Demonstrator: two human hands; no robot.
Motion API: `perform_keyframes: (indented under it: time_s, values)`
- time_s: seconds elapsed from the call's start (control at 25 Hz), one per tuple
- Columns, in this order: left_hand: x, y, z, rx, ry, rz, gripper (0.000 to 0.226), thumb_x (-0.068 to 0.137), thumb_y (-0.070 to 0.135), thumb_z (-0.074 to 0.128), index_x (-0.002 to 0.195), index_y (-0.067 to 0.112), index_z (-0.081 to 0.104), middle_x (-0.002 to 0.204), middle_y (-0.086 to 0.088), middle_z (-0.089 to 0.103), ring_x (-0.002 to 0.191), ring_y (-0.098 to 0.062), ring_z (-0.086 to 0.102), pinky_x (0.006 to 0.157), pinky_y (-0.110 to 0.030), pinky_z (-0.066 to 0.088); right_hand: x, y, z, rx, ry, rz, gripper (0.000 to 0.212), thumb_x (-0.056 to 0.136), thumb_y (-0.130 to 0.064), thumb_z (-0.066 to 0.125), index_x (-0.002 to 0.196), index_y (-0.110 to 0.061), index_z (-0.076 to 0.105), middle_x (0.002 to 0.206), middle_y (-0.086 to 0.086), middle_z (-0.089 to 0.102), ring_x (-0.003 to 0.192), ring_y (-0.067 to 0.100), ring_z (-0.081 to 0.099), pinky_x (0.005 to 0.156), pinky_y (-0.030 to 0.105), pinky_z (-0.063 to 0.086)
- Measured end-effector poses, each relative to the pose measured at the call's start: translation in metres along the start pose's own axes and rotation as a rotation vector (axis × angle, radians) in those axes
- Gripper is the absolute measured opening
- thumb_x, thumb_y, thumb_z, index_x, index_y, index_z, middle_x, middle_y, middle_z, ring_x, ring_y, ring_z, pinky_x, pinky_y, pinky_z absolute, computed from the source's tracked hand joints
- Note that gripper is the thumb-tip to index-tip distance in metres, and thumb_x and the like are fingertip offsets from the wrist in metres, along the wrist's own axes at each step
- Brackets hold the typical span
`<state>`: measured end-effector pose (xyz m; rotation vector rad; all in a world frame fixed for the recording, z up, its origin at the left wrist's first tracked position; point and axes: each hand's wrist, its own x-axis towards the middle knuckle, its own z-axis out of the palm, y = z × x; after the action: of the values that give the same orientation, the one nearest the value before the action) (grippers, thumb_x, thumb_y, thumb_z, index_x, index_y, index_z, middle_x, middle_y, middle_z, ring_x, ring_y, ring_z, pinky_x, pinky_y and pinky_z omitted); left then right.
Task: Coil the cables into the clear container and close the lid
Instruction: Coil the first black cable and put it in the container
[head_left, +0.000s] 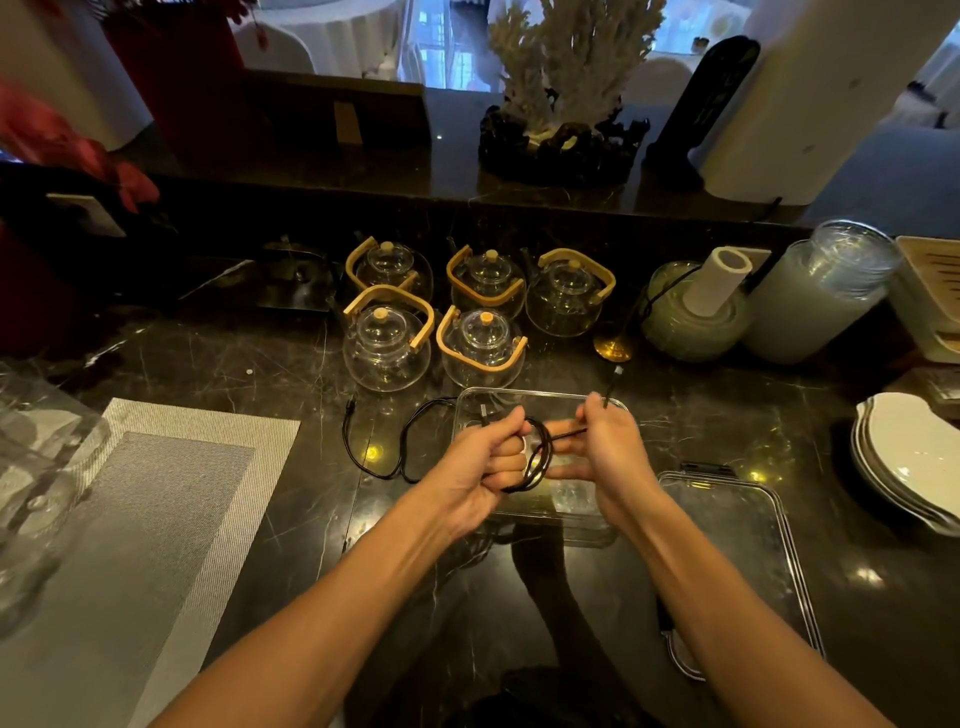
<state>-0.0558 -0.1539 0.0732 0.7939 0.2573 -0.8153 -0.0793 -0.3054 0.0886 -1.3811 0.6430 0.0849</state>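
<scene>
While glass teapots (436, 312) crowd the centre, our left hand (480, 467) grips the black cable (537, 460) coil over the clear container (540, 402), right hand (605, 447) pinching its end, lid (737, 561) lower right.

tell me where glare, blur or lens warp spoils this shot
Head view: small ceiling-light glints dot the glossy black marble counter; wide-angle warp bends the edges, the red flowers smear at left; both hands and the thin black cable stay sharp.

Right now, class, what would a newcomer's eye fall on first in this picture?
First, the two bare hands at the centre: the left hand grips a coiled black cable while the right hand pinches its free end, above the clear rectangular plastic container. Behind stand five round glass teapots with bamboo handles; the clear lid lies right.
</scene>
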Motion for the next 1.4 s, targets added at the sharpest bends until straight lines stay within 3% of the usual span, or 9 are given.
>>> perform_keyframes:
  time_s: [0.08,0.24,0.48,0.72,0.92,1.0,1.12,1.24,1.4]
  values:
    - [0.0,0.0,0.0,0.007,-0.005,-0.009,0.019,0.093,0.023,0.061,0.085,0.007,0.056,0.046,0.009,0.029,0.033,0.001,0.025,0.03,-0.013,0.016,0.003,-0.004,-0.008,0.118,-0.006,-0.023,0.035,0.112,-0.033,0.027,0.089,-0.014,0.046,0.07,0.009,0.075,0.074,0.027,0.077,0.06,0.04,0.062]
    - [0.001,-0.001,0.0,0.018,0.059,0.026,0.02,0.097,0.023,0.061,0.085,0.007,0.061,0.047,0.01,0.03,0.035,-0.001,0.027,0.034,-0.014,0.023,0.004,-0.007,-0.015,0.423,-0.038,0.02,0.033,0.111,-0.032,0.032,0.085,-0.016,0.045,0.052,-0.004,0.032,0.047,0.016,0.046,0.054,0.034,0.055]
    - [0.005,-0.001,-0.006,-0.01,0.145,0.099,0.023,0.103,0.022,0.055,0.085,0.008,0.058,0.046,0.009,0.031,0.035,-0.002,0.026,0.037,-0.016,0.027,0.007,-0.003,-0.017,0.369,0.027,0.09,0.025,0.105,-0.013,0.039,0.083,-0.012,0.051,0.053,-0.007,0.027,0.043,0.007,0.024,0.042,0.024,0.027]
    - [0.004,0.004,0.0,0.157,0.002,0.089,0.024,0.102,0.024,0.056,0.084,0.009,0.06,0.049,0.009,0.031,0.036,-0.001,0.027,0.032,-0.015,0.021,0.01,0.018,-0.007,-0.16,-0.186,0.059,0.019,0.104,-0.019,0.056,0.096,-0.006,0.066,0.06,-0.005,0.031,0.048,0.006,0.025,0.041,0.019,0.025]
    - [0.002,0.007,-0.004,0.18,0.074,0.13,0.025,0.103,0.023,0.055,0.083,0.008,0.058,0.048,0.009,0.031,0.035,-0.001,0.027,0.033,-0.015,0.02,0.013,0.018,-0.012,-0.038,-0.397,0.068,0.02,0.097,-0.014,0.059,0.082,-0.013,0.072,0.065,-0.003,0.032,0.055,0.009,0.022,0.044,0.021,0.022]
    - [0.005,0.005,-0.004,0.183,0.147,0.142,0.026,0.103,0.023,0.055,0.082,0.008,0.057,0.048,0.008,0.03,0.034,-0.002,0.026,0.032,-0.015,0.021,0.013,0.021,-0.012,0.012,-0.405,0.066,0.01,0.092,-0.018,0.06,0.092,-0.009,0.065,0.067,-0.003,0.035,0.055,0.01,0.023,0.045,0.022,0.023]
    - [0.006,-0.002,-0.003,0.241,0.213,0.157,0.026,0.103,0.023,0.056,0.081,0.009,0.056,0.048,0.008,0.031,0.035,-0.002,0.027,0.033,-0.015,0.022,0.016,0.027,-0.014,-0.078,-0.398,0.041,0.024,0.082,-0.025,0.06,0.101,-0.011,0.058,0.066,-0.004,0.036,0.055,0.009,0.025,0.045,0.022,0.026]
    - [0.005,-0.008,-0.003,0.39,0.226,0.208,0.024,0.102,0.024,0.058,0.081,0.013,0.055,0.05,0.009,0.036,0.038,-0.002,0.03,0.036,-0.016,0.025,0.015,0.032,-0.018,-0.131,-0.489,0.033,0.016,0.081,-0.029,0.065,0.088,-0.014,0.064,0.067,-0.002,0.041,0.06,0.011,0.032,0.052,0.024,0.033]
    - [0.008,-0.005,-0.005,0.25,0.195,0.138,0.025,0.102,0.02,0.058,0.078,0.017,0.051,0.05,0.009,0.036,0.038,-0.001,0.029,0.035,-0.015,0.026,0.011,0.039,-0.014,-0.097,-0.548,-0.07,0.022,0.086,-0.02,0.067,0.103,-0.007,0.069,0.084,0.012,0.052,0.072,0.013,0.048,0.066,0.028,0.041]
